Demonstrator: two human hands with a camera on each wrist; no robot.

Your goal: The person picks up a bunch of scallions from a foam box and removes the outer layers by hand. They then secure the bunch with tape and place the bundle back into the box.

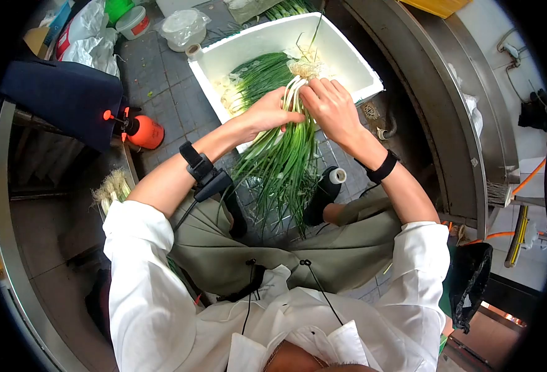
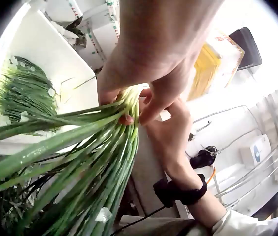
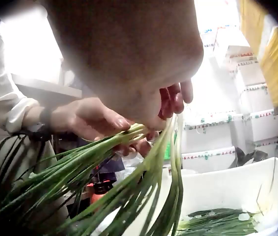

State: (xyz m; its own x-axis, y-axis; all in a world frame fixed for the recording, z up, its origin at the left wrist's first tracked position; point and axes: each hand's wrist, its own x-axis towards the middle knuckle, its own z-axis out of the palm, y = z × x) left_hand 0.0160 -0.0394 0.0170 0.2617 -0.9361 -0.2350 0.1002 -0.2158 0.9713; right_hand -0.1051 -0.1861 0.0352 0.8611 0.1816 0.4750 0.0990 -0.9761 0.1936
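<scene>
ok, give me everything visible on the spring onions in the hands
The spring onions form a loose bunch: pale stringy roots, slim whitish stalks, long green leaves. The left hand grips the stalks; the right hand holds them nearer the roots. Roots lie over the white box; leaves fan out toward the person's feet.

One high head view, two close wrist views.
Head looks forward and down; left wrist faces the right hand (image 2: 171,132), right wrist the left hand (image 3: 92,119); all share part of the white box (image 1: 343,53).
</scene>
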